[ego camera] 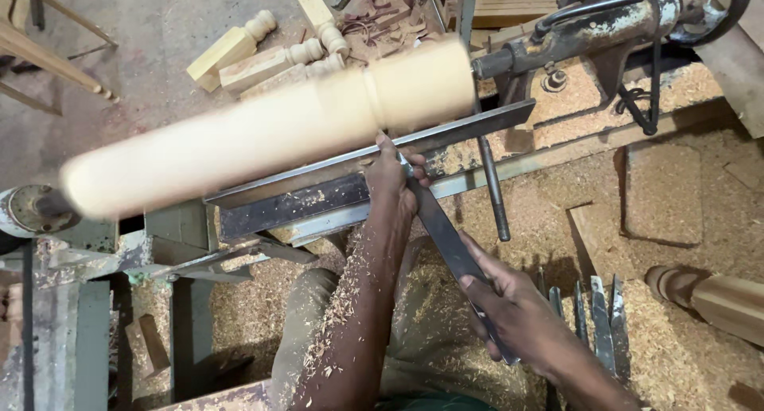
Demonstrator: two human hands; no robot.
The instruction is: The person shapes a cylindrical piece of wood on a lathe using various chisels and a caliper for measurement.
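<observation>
I had my left hand (391, 184) clamped on the chisel (446, 244) at the tool rest (366, 164), my right hand (509, 311) wrapped round its handle. The spinning wooden post (270, 128) sat just above, mid-shaping; the next cut needed steady pressure.

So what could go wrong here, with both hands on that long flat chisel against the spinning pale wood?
The left hand rests on the dark metal tool rest, right beside the blurred, spinning pale wooden cylinder; a slip could carry fingers into it. The long flat steel chisel might catch and kick back toward the right hand. Shavings coat the forearm, so chips could fly toward the eyes.
</observation>
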